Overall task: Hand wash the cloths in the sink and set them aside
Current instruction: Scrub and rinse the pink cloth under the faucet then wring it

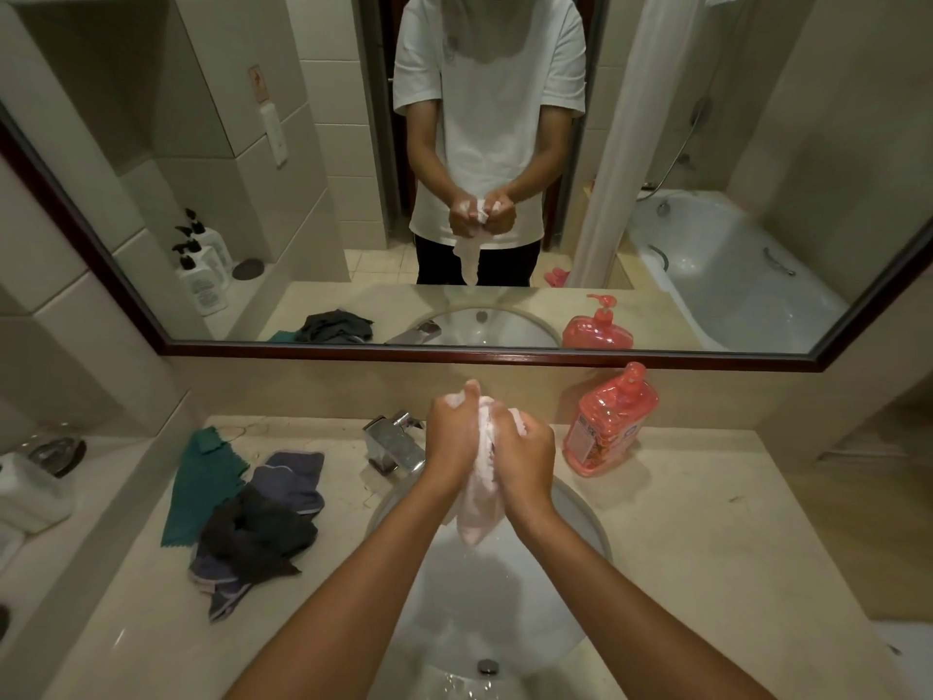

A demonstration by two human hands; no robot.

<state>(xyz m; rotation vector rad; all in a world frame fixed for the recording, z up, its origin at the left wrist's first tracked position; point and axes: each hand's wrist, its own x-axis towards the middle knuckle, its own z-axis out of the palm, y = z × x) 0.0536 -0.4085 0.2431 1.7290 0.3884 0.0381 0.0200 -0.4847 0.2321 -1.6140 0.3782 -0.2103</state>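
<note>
My left hand (452, 437) and right hand (525, 447) both grip the pale pink, soapy wet cloth (477, 497), bunched between them above the white oval ceramic sink (580, 517). Long axis vertical; tail hangs down. Left on the beige stone counter (696, 548): crumpled dark cloths (257, 527), flat teal cloth (202, 482).

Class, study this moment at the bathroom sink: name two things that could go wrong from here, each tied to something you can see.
1. Both hands, left hand and right hand, rub the soapy pale pink cloth above the white sink basin; suds might drip onto the beige counter.
2. The dark pile of cloths lies near the basin's rim, so splashes may wet it.
</note>
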